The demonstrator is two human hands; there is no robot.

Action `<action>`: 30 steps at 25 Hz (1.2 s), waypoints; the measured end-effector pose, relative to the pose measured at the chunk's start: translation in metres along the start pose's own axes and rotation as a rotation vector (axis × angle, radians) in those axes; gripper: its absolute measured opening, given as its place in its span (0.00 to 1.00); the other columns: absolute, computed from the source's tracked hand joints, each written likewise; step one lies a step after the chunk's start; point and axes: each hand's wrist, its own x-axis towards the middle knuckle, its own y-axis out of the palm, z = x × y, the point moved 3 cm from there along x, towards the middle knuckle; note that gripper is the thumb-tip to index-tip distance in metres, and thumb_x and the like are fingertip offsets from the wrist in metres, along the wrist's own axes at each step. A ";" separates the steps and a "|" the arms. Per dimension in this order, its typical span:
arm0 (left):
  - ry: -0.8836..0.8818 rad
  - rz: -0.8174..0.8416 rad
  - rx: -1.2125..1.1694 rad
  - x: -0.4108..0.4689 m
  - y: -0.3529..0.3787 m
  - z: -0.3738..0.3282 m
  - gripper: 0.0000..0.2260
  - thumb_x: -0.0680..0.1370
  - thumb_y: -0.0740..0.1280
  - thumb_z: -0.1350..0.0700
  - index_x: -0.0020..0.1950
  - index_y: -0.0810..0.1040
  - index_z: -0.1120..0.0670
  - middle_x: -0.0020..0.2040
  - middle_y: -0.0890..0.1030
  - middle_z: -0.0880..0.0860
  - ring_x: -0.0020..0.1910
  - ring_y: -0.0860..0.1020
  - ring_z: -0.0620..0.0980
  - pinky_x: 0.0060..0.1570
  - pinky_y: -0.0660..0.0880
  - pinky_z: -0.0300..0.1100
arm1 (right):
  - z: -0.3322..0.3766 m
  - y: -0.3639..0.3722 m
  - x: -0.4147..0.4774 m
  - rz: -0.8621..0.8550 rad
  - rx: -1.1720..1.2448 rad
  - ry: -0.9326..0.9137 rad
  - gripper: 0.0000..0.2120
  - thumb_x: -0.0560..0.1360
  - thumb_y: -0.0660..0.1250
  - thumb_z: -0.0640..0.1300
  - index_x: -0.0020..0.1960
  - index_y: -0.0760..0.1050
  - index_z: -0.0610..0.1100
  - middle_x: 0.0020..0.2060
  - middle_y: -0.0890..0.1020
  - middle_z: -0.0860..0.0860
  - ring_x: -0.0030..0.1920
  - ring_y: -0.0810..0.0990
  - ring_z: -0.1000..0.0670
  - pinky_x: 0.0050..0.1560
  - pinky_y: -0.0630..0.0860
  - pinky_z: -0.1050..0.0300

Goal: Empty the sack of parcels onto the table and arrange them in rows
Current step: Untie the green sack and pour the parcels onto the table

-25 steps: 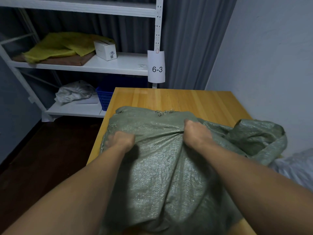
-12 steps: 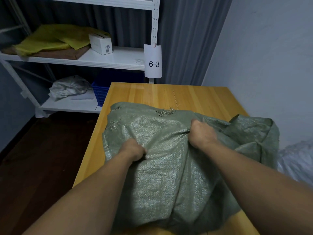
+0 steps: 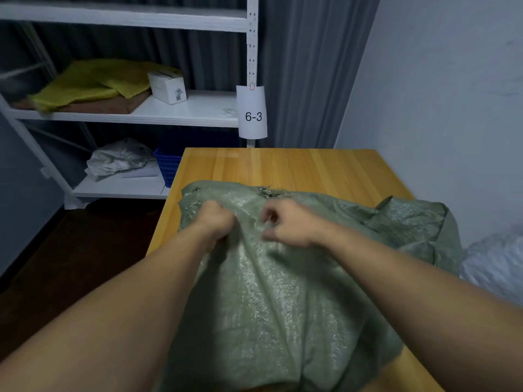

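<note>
I note the green sack (image 3: 268, 292) slumped on the wooden bench (image 3: 297, 165), covering the bench's near half and spilling toward its right edge. Both hands rest on the sack's upper part, close together, nearer the bench's left side. The left hand (image 3: 216, 222) is a tight fist with woven fabric bunched inside it. The right hand (image 3: 288, 224) has its fingers curled, pinching a fold just beside the left; blur softens the fingertips. Beyond the bench's far edge, a white tag (image 3: 252, 114) reading 6-3 hangs on a shelf rack (image 3: 184, 108).
</note>
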 end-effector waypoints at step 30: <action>0.468 0.366 0.755 -0.035 0.102 -0.062 0.18 0.76 0.69 0.64 0.64 0.75 0.52 0.58 0.79 0.55 0.54 0.79 0.53 0.51 0.77 0.46 | -0.105 -0.109 -0.048 -0.268 0.264 0.306 0.14 0.71 0.65 0.33 0.33 0.65 0.47 0.26 0.66 0.49 0.25 0.65 0.50 0.26 0.60 0.61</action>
